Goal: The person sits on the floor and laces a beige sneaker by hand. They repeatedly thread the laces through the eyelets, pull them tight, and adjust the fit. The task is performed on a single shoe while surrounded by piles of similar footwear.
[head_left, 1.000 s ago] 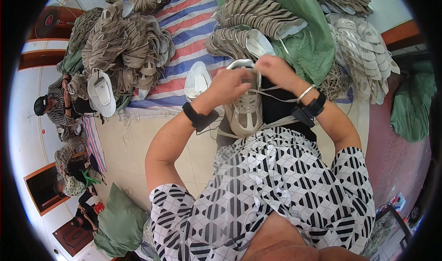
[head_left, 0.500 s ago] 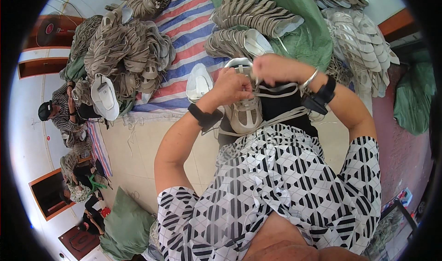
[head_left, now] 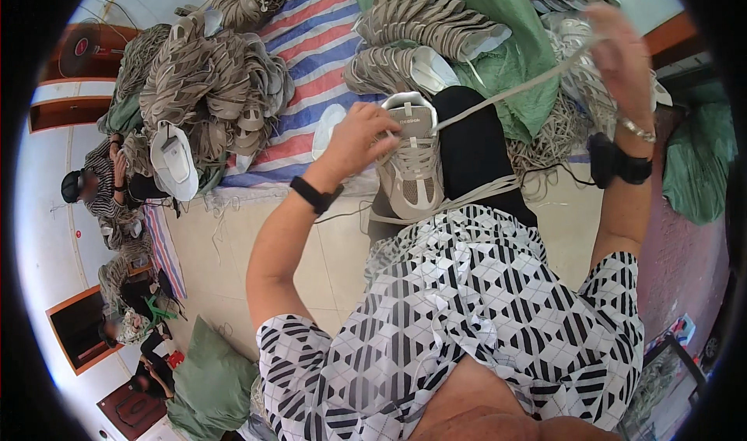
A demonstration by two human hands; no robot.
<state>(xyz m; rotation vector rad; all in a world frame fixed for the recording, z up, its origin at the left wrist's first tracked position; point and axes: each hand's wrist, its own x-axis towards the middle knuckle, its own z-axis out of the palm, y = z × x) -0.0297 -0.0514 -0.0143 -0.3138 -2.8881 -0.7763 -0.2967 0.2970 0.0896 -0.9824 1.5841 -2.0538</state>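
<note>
A beige and brown shoe upper (head_left: 414, 184) lies on my lap, its white-lined opening facing away from me. Laces criss-cross its front below the tongue. At its left edge, my left hand (head_left: 359, 139) grips the upper with bent fingers. My right hand (head_left: 620, 59), smeared by motion, is raised far out to the right, closed round the end of a beige shoelace (head_left: 513, 91). The lace runs taut from the upper's right side to that hand. A bundle of loose laces (head_left: 486, 195) lies across my thighs. Behind my left hand is a white-lined upper (head_left: 325, 130), partly covered.
Stacks of nested uppers (head_left: 424, 22) lie ahead on a striped sheet (head_left: 311, 59) and a green sack (head_left: 537, 48). More uppers are heaped at left (head_left: 187, 75). Tangled laces (head_left: 556, 133) lie right of my knee. Several people sit along the left wall.
My right hand has swung from the shoe upper out to the upper right, drawing the lace straight. My left hand has shifted slightly left, uncovering the upper's tongue and lacing.
</note>
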